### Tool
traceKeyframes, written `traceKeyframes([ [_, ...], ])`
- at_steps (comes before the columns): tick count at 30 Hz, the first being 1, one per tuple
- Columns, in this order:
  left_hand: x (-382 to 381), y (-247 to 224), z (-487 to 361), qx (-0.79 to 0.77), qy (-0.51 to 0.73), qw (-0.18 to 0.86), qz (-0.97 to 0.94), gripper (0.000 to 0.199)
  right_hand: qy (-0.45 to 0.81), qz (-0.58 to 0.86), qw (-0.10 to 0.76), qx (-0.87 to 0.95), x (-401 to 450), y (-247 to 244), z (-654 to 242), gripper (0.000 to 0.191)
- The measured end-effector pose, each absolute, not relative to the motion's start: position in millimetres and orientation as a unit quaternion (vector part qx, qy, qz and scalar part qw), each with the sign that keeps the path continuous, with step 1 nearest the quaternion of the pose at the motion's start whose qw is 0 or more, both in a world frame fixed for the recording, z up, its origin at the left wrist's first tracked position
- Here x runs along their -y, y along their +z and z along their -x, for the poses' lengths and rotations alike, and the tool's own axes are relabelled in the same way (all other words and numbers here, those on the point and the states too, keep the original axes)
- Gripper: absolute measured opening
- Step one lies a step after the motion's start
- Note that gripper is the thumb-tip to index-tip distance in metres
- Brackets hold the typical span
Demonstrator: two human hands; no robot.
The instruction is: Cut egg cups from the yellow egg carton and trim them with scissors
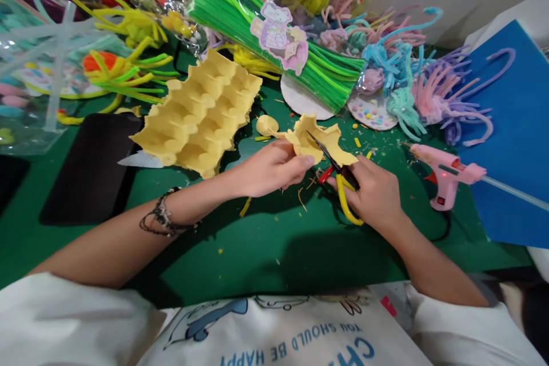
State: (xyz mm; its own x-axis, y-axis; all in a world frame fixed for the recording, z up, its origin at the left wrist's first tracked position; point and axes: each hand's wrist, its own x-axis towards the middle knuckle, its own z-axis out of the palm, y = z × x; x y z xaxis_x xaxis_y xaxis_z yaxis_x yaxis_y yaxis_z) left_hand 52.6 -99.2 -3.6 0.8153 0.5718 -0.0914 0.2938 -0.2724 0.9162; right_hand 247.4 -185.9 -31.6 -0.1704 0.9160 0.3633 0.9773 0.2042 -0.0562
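Note:
Near the middle of the table, my left hand pinches the left side of a torn yellow egg-carton piece. My right hand is closed round scissors with yellow and black handles. Their dark blades point up and left and lie across the carton piece. A small rounded yellow cup rests just beyond my left hand. The larger yellow egg carton lies to the left, beyond my left forearm. A red-handled object shows partly between my hands.
A pink glue gun stands at right beside a blue board. Green pipe cleaners in a bag and colourful bundles line the back. A black phone-like slab lies left. Small scraps dot the green table.

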Motion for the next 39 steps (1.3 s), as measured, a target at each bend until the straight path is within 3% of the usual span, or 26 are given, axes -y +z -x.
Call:
traceKeyframes([
  [11, 69, 12, -36, -0.173, -0.002, 0.634, -0.754, 0.036, -0.041, 0.593, 0.200, 0.779, 184, -34, -250, 0.048],
  [17, 77, 6, -40, -0.206, 0.016, 0.558, -0.804, 0.039, -0.005, 0.626, 0.190, 0.757, 181, -37, -247, 0.043],
  [23, 91, 3, -45, -0.201, 0.017, 0.546, -0.813, 0.036, -0.016, 0.616, 0.182, 0.766, 181, -36, -246, 0.042],
  [31, 91, 8, -43, -0.149, 0.003, 0.592, -0.792, 0.039, -0.059, 0.556, 0.240, 0.794, 187, -27, -249, 0.034],
  [39, 73, -1, -39, -0.094, -0.028, 0.737, -0.668, 0.037, 0.102, 0.523, 0.299, 0.792, 184, -28, -248, 0.039],
])
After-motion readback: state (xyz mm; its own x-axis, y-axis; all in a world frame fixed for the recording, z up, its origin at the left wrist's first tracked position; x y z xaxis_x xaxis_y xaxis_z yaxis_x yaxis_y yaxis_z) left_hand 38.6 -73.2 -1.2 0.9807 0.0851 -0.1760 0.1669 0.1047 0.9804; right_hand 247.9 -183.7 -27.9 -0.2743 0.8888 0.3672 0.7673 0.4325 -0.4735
